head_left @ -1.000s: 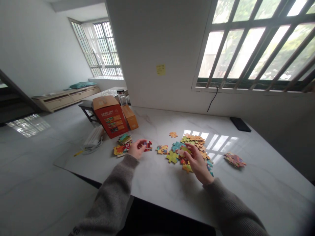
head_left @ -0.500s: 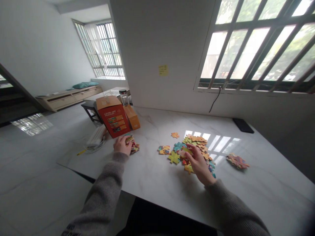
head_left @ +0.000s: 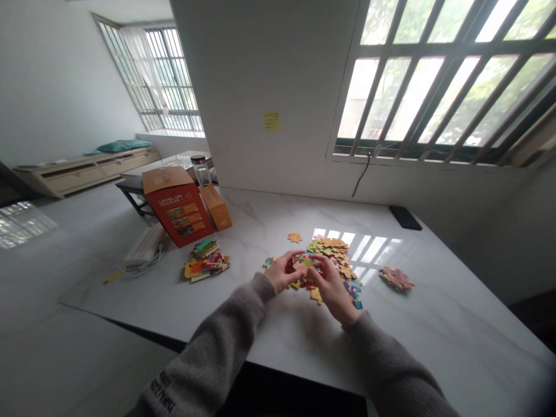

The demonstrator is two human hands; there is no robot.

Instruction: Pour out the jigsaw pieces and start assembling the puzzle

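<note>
Marbled table [head_left: 256, 215], red "LEVEL UP! PUZZLES" box [head_left: 177, 208], left fingers [head_left: 288, 260] and right fingers [head_left: 325, 269] pinching a pink-and-green puzzle piece [head_left: 306, 263].

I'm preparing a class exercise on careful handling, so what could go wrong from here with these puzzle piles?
The pink-and-green puzzle part between the left hand and right hand could slip and mix into the central pile.

The right hand, so close to that pile, might nudge it out of place.

The unevenly stacked left pile might slide if bumped.
</note>
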